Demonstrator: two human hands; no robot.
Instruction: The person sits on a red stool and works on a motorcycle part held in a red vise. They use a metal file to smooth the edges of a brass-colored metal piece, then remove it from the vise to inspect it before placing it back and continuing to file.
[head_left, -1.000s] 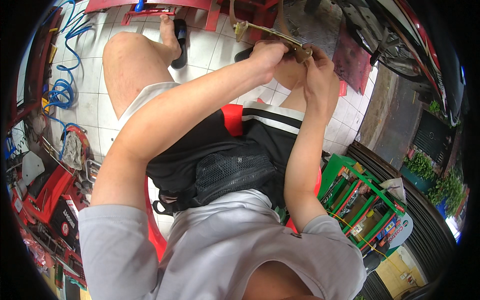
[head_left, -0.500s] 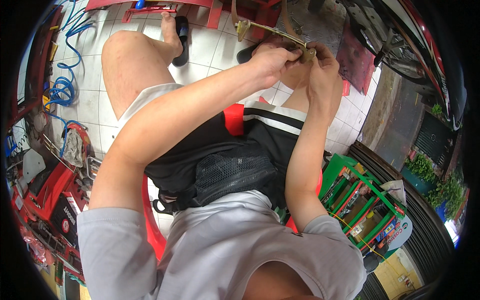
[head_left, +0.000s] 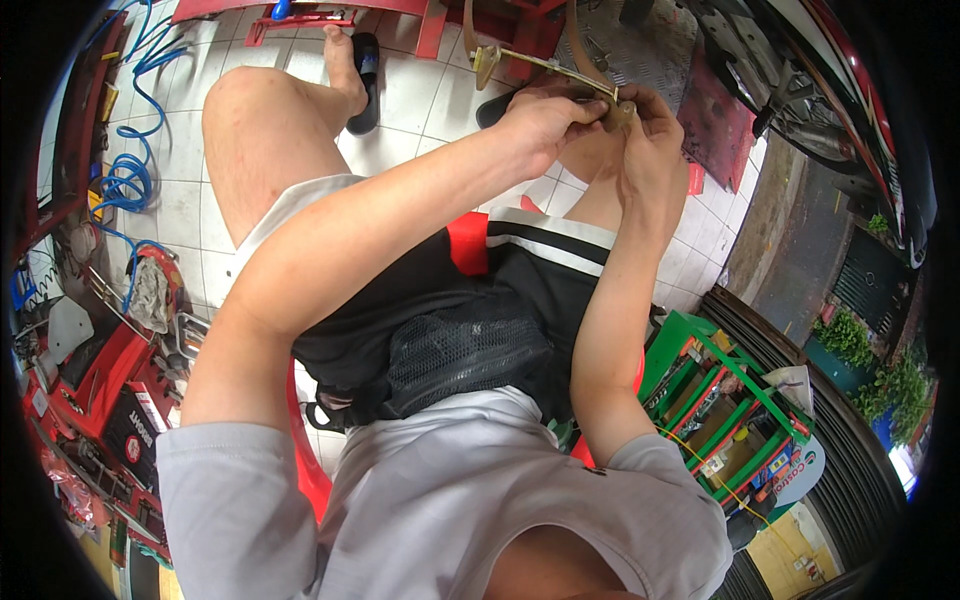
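A narrow, yellowish metal bar [head_left: 550, 66] with a bent lug at its left end is held up beyond my knees. Two curved brown strips [head_left: 583, 45] rise near it; whether they belong to the bar cannot be told. My left hand [head_left: 550, 128] pinches the bar's near right end, thumb on top and fingers curled beneath. Just beside it, my right hand [head_left: 652, 135] grips a small rounded tab [head_left: 622, 113] at that end with thumb and fingers. My fingers partly hide the end of the bar.
A red metal stand [head_left: 432, 28] is ahead over white floor tiles. Part of a motorcycle [head_left: 800, 90] stands at the upper right. A green rack [head_left: 720, 390] of supplies is at my right. Coiled blue hose [head_left: 125, 180] and a red machine [head_left: 85, 390] are at left.
The bar and both hands have shifted very slightly right and nearer to me. Both hands keep their grip on it.
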